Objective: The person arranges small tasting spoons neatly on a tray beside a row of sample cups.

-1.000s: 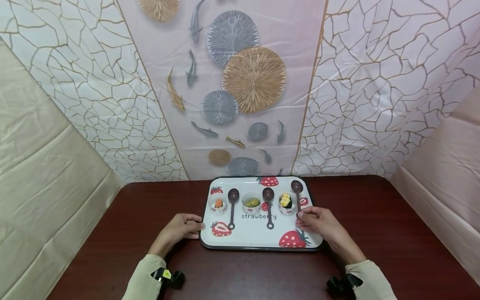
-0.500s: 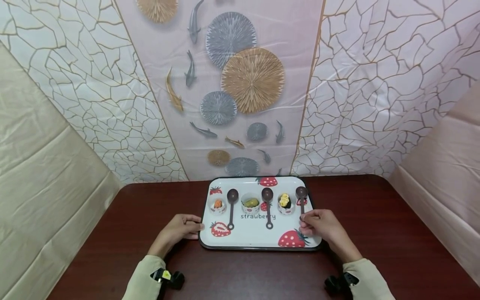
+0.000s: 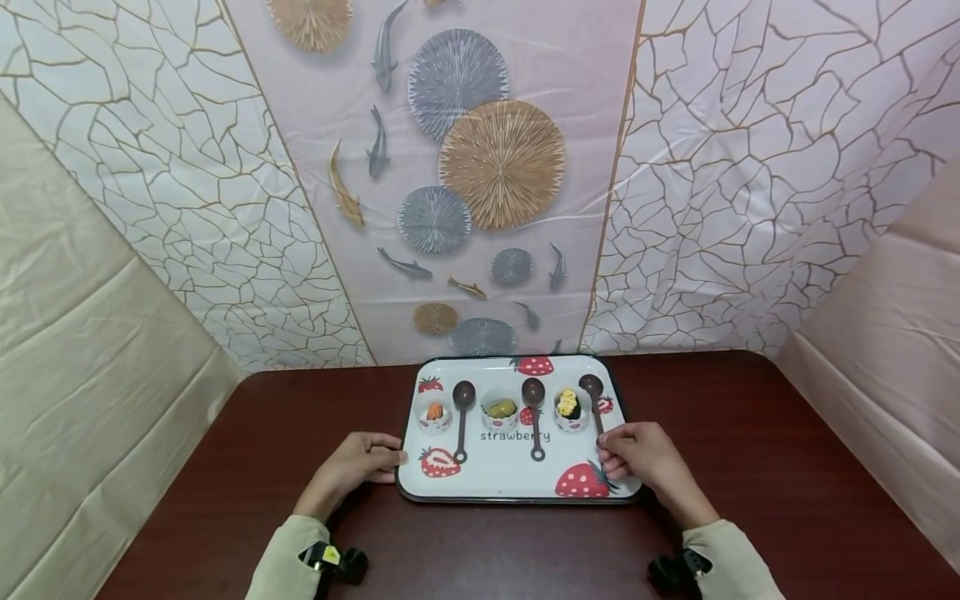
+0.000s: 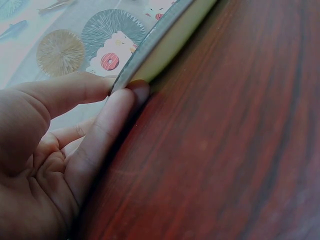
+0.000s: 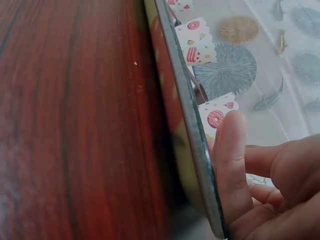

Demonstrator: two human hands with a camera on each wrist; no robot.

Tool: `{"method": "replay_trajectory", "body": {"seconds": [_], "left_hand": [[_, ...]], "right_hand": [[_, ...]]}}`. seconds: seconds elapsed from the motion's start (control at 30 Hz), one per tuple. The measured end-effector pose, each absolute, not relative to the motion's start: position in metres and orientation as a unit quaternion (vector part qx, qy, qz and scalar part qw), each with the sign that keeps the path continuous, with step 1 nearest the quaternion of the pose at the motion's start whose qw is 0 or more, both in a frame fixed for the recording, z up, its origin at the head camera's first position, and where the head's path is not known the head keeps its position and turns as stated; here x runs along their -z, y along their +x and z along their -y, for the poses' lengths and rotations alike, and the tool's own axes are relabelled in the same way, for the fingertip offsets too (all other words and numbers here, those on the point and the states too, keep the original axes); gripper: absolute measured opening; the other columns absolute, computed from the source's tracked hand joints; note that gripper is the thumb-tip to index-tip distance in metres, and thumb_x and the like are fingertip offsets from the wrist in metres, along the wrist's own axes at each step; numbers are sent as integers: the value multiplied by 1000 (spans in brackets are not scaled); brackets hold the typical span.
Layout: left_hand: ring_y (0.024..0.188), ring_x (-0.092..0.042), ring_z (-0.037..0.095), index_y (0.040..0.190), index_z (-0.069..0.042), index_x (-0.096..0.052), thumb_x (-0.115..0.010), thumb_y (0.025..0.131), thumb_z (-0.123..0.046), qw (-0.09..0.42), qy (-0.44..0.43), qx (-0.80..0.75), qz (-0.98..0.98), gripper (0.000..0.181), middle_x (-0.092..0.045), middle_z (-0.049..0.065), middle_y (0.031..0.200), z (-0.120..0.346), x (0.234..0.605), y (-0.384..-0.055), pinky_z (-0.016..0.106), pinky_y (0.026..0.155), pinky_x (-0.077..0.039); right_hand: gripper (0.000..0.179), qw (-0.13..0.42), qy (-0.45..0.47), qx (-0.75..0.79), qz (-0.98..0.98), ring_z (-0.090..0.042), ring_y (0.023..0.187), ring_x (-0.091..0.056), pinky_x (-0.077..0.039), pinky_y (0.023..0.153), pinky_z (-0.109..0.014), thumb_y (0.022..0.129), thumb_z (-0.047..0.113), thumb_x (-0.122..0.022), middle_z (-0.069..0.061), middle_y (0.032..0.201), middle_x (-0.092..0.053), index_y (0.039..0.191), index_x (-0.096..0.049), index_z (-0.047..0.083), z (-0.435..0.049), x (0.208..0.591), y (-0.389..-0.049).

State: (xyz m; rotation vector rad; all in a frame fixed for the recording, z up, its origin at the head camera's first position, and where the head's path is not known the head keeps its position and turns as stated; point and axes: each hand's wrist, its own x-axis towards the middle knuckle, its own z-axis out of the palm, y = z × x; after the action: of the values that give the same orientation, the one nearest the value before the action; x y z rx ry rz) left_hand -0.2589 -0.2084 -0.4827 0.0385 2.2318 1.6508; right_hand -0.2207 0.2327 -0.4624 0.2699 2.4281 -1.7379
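On a white strawberry-print tray [image 3: 510, 479] with a dark rim lie three brown round-bowled spoons. My left hand [image 3: 360, 461] holds the tray's left edge; in the left wrist view its thumb [image 4: 92, 89] touches the rim, with fingers below. My right hand [image 3: 647, 457] pinches the handle end of the rightmost spoon [image 3: 592, 386], whose bowl points away. Beside that spoon stands a paper cup [image 3: 572, 422] holding a dark roll with yellow topping [image 3: 569, 403]. The middle spoon [image 3: 533, 392] and left spoon [image 3: 463, 395] lie untouched. In the right wrist view, the right hand covers the held handle.
A paper cup with green food [image 3: 501, 408] and another with orange food [image 3: 435, 412] stand on the tray too. Dark red wooden table [image 3: 495, 550] lies around it. A patterned cloth backdrop [image 3: 480, 250] rises behind the table's far edge.
The rightmost spoon's bowl swung right, then back left toward the yellow-topped cup, with the right hand still on its handle. My left hand stayed at the tray's edge.
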Motion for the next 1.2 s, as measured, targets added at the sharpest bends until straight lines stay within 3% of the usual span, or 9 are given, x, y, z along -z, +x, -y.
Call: {"method": "replay_trajectory", "body": {"seconds": [0.67, 1.2], "left_hand": [[82, -71, 14, 134, 14, -59, -76, 97, -16, 187, 16, -582, -791, 50, -77, 8, 99, 209, 484, -260, 29, 75, -65], [77, -71, 13, 132, 13, -61, -77, 96, -16, 184, 12, -587, -788, 49, -78, 8, 98, 210, 486, -262, 29, 73, -65]], "right_hand": [[16, 69, 107, 501, -856, -15, 52, -67, -61, 51, -32, 103, 6, -61, -10, 70, -68, 97, -66, -8, -226, 460, -218], [13, 30, 86, 479, -873, -16, 50, -66, -60, 49, -33, 102, 2, -58, -10, 68, -65, 100, -64, -9, -234, 454, -217]]}}
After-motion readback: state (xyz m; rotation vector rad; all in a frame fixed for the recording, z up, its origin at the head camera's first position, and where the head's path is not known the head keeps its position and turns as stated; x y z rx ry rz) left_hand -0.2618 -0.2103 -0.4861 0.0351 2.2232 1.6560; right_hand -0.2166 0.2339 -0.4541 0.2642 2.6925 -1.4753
